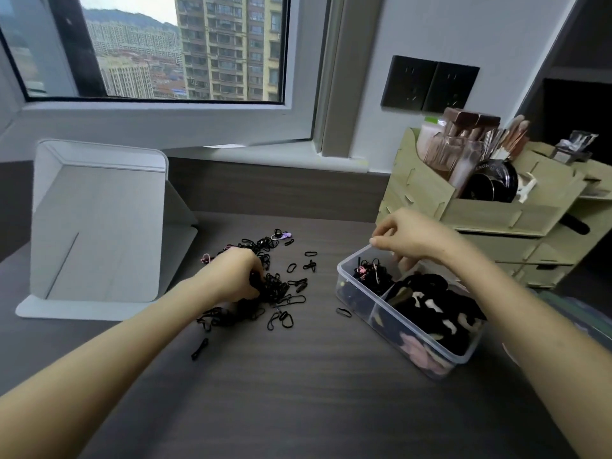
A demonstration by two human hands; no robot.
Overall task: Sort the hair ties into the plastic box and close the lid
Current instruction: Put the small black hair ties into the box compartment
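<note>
On the dark tabletop (298, 392), the left hand (231, 276) curls its fingers (248, 270) round a clump of black hair ties (278, 288), likely to carry them right. The open, part-filled box (352, 256) sits near. The right hand (407, 240) is at its far rim, perhaps steadying it, grip unclear.

1 wide-angle camera, worn on the person's head, is looking forward and down at the desk (298, 392) from close above. It is facing the window (149, 48) and the wall (430, 28) behind the desk, and the left hand (231, 276) and right hand (410, 236) are showing mid-frame.
</note>
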